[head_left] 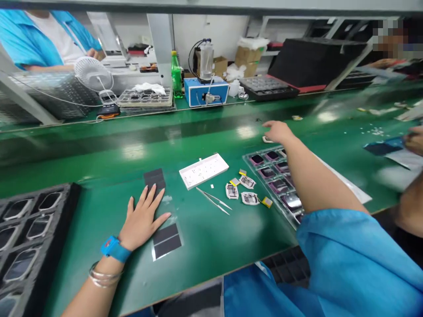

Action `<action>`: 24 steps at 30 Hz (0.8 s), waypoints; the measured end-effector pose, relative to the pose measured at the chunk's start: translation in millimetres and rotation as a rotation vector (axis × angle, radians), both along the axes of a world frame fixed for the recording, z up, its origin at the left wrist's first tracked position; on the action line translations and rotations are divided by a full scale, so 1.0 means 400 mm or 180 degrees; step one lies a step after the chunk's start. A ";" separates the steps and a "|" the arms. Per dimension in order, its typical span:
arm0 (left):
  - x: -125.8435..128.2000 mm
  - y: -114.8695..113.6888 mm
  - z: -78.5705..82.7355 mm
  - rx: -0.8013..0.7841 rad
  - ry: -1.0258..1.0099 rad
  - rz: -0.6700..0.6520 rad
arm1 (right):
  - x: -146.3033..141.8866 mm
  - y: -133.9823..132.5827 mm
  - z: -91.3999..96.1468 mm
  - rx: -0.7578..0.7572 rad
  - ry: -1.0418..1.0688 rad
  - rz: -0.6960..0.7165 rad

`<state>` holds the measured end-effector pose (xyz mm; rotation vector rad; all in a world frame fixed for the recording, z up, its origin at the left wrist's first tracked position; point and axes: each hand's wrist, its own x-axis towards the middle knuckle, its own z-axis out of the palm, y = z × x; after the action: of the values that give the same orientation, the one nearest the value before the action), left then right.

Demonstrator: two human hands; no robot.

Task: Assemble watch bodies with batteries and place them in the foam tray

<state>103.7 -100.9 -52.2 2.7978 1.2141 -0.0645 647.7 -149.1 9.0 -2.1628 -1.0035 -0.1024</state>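
My left hand (pixel 142 223) lies flat with fingers apart on a dark film sheet (pixel 167 241), and its fingertips reach a second dark sheet (pixel 154 178). My right hand (pixel 279 131), slightly blurred, hangs over the far corner of a clear tray of dark-screened parts (pixel 272 171), nearest a small white piece (pixel 267 139). Between my hands lie steel tweezers (pixel 213 200), a white tray (pixel 204 171), and several small metal-framed components (pixel 231 191). Small yellow batteries (pixel 267 202) lie among them.
A black tray of device screens (pixel 29 237) sits at the left on the green bench (pixel 211 264). A co-worker's hand (pixel 414 140) works at the right. Beyond a raised shelf stand a blue machine (pixel 206 91), a green bottle (pixel 176 75), and a fan (pixel 92 75).
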 end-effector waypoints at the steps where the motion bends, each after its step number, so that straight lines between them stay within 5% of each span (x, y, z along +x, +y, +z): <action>1: -0.001 -0.001 -0.006 0.0045 -0.0035 0.0005 | 0.041 -0.001 -0.018 -0.0263 0.0083 -0.0150; 3: -0.003 -0.004 -0.015 0.0095 -0.0060 -0.0001 | 0.088 -0.002 -0.047 -0.0799 0.0251 -0.0423; 8: -0.003 -0.007 -0.019 0.0164 -0.0038 0.0010 | 0.101 0.011 -0.070 -0.1200 0.0412 -0.0603; 15: 0.019 -0.013 0.008 -0.0077 0.0031 0.0127 | 0.015 0.021 -0.008 -0.0706 0.0100 -0.0734; 20: 0.027 -0.019 0.028 -0.0267 -0.0483 0.0277 | -0.173 0.081 0.071 0.0774 -0.0108 -0.0560; 24: 0.023 0.001 0.053 -0.0229 -0.1938 0.0216 | -0.453 0.054 0.090 0.1432 0.0503 0.0962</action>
<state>113.0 -100.4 -31.0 2.4223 1.1069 0.6775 466.5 -127.4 45.2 -1.5727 -1.0846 -0.0103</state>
